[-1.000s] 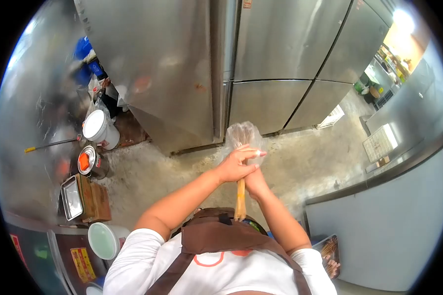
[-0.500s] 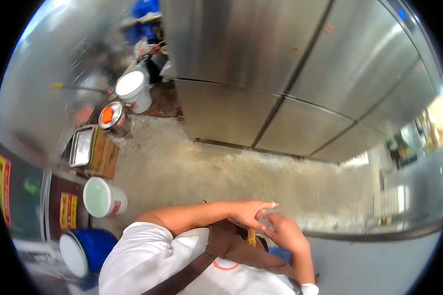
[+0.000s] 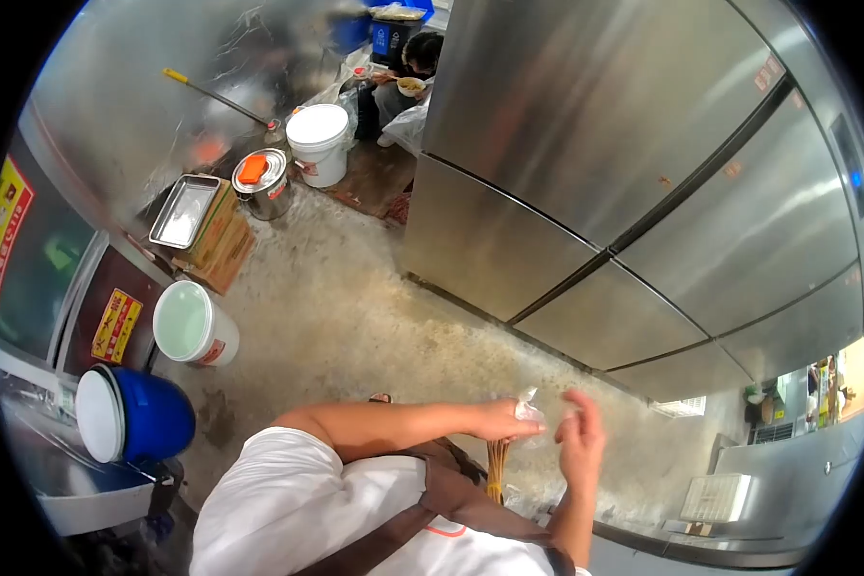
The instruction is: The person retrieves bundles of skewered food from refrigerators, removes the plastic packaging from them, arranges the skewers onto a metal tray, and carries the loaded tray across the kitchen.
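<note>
My left hand (image 3: 511,420) is closed around a bundle of thin yellow-brown sticks (image 3: 496,468), which look like skewers and hang down in front of my brown apron (image 3: 461,494). Crumpled clear plastic (image 3: 526,405) pokes out at the top of that fist. Just to its right, apart from it, my right hand (image 3: 581,437) is raised with fingers stretched upward and nothing visible in them.
Tall steel cabinets (image 3: 547,125) line the right. Along the left stand an open white bucket (image 3: 223,336), a blue drum (image 3: 158,413), a metal tray (image 3: 184,211) on a cardboard box (image 3: 219,240), a lidded pot (image 3: 264,197) and a lidded bucket (image 3: 319,158). A person (image 3: 418,72) crouches behind with a bowl.
My hands were together around the plastic; my right hand has come away to the right. More of the stick bundle shows below my left hand. The view has turned leftward.
</note>
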A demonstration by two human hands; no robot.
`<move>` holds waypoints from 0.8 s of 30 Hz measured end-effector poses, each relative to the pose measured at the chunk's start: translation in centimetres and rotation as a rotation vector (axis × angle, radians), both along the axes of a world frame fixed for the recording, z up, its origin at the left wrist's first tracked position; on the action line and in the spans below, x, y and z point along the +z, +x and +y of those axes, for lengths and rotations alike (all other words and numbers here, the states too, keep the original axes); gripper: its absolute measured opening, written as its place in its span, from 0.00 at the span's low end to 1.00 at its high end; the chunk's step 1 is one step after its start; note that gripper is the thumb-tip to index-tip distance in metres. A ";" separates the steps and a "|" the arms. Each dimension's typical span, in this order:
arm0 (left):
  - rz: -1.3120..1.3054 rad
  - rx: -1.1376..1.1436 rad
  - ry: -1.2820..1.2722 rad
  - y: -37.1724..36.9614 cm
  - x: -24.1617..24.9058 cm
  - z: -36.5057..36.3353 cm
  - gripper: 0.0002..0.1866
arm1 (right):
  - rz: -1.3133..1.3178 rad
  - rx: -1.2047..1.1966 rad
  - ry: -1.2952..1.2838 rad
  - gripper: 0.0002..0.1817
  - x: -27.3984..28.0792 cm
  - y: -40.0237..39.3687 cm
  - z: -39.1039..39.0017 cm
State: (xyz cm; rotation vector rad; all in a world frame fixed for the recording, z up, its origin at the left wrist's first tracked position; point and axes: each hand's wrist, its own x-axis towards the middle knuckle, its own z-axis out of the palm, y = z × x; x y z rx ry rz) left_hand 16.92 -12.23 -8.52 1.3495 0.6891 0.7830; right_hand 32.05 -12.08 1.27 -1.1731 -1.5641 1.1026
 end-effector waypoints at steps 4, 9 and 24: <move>-0.052 -0.129 -0.127 -2.4 2.5 0.6 0.15 | -0.174 0.259 -0.260 0.15 -2.6 0.0 -0.5; -0.114 -0.025 -0.221 -2.7 3.1 0.3 0.18 | -0.134 0.177 -0.136 0.11 -2.5 -1.0 0.1; 0.069 -0.083 -0.159 -3.6 4.0 1.2 0.19 | -0.211 -0.207 0.058 0.04 -4.1 -2.0 -1.6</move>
